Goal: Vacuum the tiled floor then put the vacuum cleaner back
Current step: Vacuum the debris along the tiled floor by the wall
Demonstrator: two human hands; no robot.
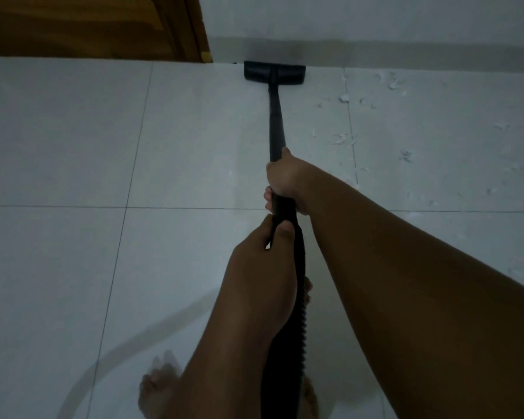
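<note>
A black vacuum wand [276, 119] runs forward from my hands to its flat floor head [274, 73], which rests on the pale tiled floor [73, 140] right against the base of the far wall. My right hand [286, 179] grips the wand higher up, fingers wrapped round it. Just behind it, my left hand [265, 252] is closed round the handle where the ribbed black hose [288, 343] begins. The hose drops down between my forearms and out of the bottom of the frame.
White scraps of litter [390, 116] lie scattered over the tiles to the right of the wand. A brown wooden door [88, 25] stands at the back left, next to the white wall [375, 19]. My bare left foot [159, 385] shows blurred at the bottom.
</note>
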